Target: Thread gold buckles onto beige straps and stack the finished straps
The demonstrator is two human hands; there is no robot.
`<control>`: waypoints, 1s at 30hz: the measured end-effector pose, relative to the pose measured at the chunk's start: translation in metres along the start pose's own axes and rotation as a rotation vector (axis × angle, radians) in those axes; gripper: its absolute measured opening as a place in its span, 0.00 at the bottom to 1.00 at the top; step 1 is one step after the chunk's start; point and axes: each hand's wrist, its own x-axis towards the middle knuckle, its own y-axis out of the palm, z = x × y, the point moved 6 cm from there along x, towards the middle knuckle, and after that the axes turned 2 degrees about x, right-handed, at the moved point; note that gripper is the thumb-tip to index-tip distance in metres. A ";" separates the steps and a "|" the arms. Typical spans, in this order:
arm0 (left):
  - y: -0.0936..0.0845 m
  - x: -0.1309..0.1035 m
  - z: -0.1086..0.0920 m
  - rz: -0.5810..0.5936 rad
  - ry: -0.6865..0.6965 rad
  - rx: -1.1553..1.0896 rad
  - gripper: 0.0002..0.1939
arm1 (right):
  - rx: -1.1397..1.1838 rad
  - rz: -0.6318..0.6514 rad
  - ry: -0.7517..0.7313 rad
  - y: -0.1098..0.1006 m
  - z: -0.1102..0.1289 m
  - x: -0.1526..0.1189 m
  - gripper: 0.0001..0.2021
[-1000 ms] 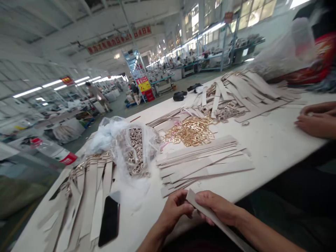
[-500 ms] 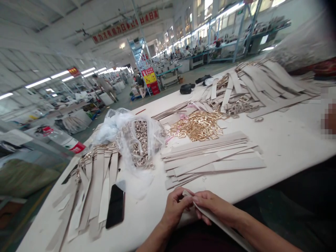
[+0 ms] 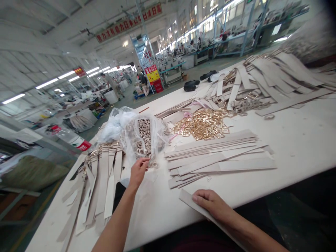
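My right hand (image 3: 208, 202) grips a flat grey-beige strap (image 3: 187, 198) near its end, thumb on top. The strap slants down to the right under my forearm. My left hand (image 3: 139, 171) reaches out to the front edge of a clear plastic bag (image 3: 159, 138). Its fingers are slightly bent and parted, close to a few small beige loops (image 3: 152, 163) spilling from the bag. More of these loops (image 3: 144, 134) fill the bag. A black phone (image 3: 119, 194) lies partly hidden behind my left forearm.
A stack of flat straps (image 3: 196, 159) lies ahead of my right hand. Behind it is a pile of gold buckles (image 3: 207, 123). Straps with buckles (image 3: 101, 182) lie on the left, and a larger strap heap (image 3: 283, 75) at back right. A bottle (image 3: 75, 139) is at the left edge.
My left hand has left the strap end and moved forward and left to the bag of loops. My right hand keeps the strap, whose end now shows free. The view has shifted slightly.
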 end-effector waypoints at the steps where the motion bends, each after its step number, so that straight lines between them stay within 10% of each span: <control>1: -0.006 0.005 0.004 -0.031 0.015 0.041 0.16 | 0.104 0.035 0.057 0.006 -0.004 0.000 0.20; 15: -0.025 0.021 0.018 -0.104 0.079 0.358 0.12 | 0.402 0.015 0.110 0.003 -0.006 0.006 0.21; 19: 0.007 -0.006 0.010 0.166 -0.020 0.251 0.16 | 0.415 -0.002 0.115 0.002 -0.006 0.009 0.20; 23: 0.034 -0.041 -0.024 0.118 0.059 0.175 0.16 | 0.433 -0.018 0.103 0.001 -0.004 0.012 0.19; 27: 0.087 -0.091 -0.055 0.511 -0.140 -0.432 0.23 | 0.435 0.048 0.117 0.009 -0.001 0.012 0.19; 30: 0.112 -0.119 -0.069 0.531 -0.270 -0.770 0.23 | 0.400 0.051 0.125 0.015 -0.005 0.010 0.20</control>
